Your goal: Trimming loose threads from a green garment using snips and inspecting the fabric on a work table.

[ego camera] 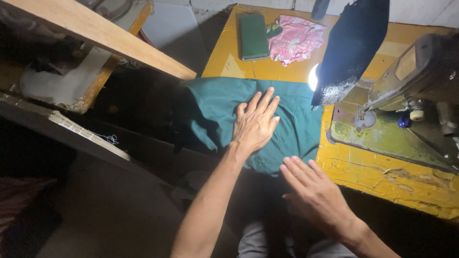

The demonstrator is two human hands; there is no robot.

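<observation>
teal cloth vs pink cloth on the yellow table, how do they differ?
The teal cloth is plain, while the pink cloth is patterned. The teal cloth is far larger and spread out, draping off the table's near edge; the pink cloth lies small and crumpled at the far end, beside a green case. The left hand presses flat on the teal cloth and the right hand hovers by its edge; nothing touches the pink cloth. Both lie on the table.

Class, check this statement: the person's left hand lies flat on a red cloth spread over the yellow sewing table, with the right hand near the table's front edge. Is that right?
Not quite. In the head view the left hand lies flat on a green cloth, not a red one. The rest holds: the cloth covers the yellow sewing table, and the right hand is near its front edge.
</observation>
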